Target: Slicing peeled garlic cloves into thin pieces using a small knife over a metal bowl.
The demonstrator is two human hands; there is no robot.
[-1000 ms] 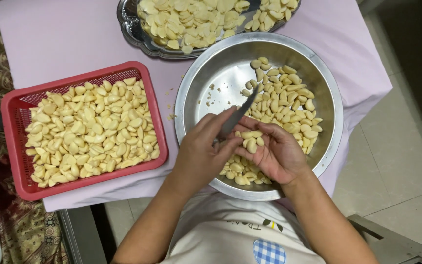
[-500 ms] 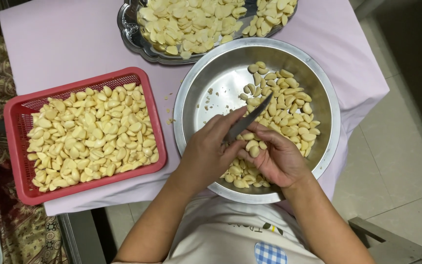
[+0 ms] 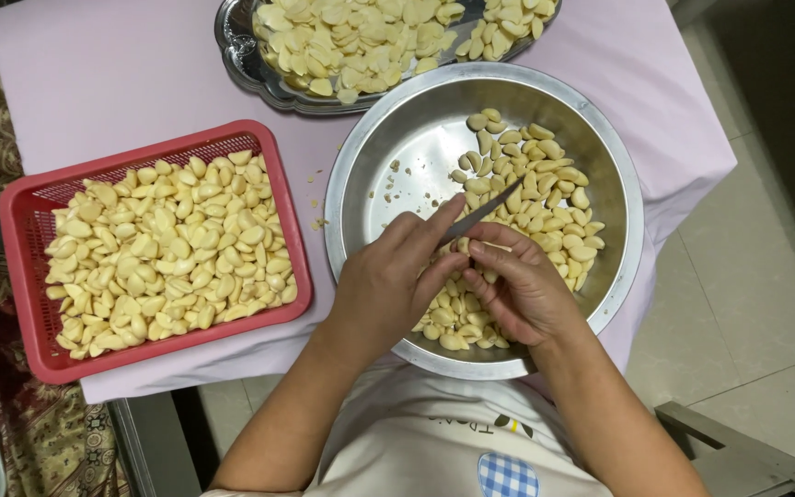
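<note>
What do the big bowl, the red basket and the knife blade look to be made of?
Bowl: apparently stainless steel, brushed, with a bright glare inside. Red basket: moulded plastic by the look of it, matte, with mesh walls. Knife blade: thin grey metal, probably steel; its handle is hidden in the left hand. The right hand pinches a clove below it.

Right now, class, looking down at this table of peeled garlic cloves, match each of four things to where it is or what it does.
Things:
1. red plastic mesh basket
2. round steel bowl
3. oval silver tray
4. left hand

Places or states:
A. at the table's far edge
B. holds a thin knife
C. under both hands
D. left of the bowl

Pairs: 1-D, 2-C, 3-A, 4-B
</note>
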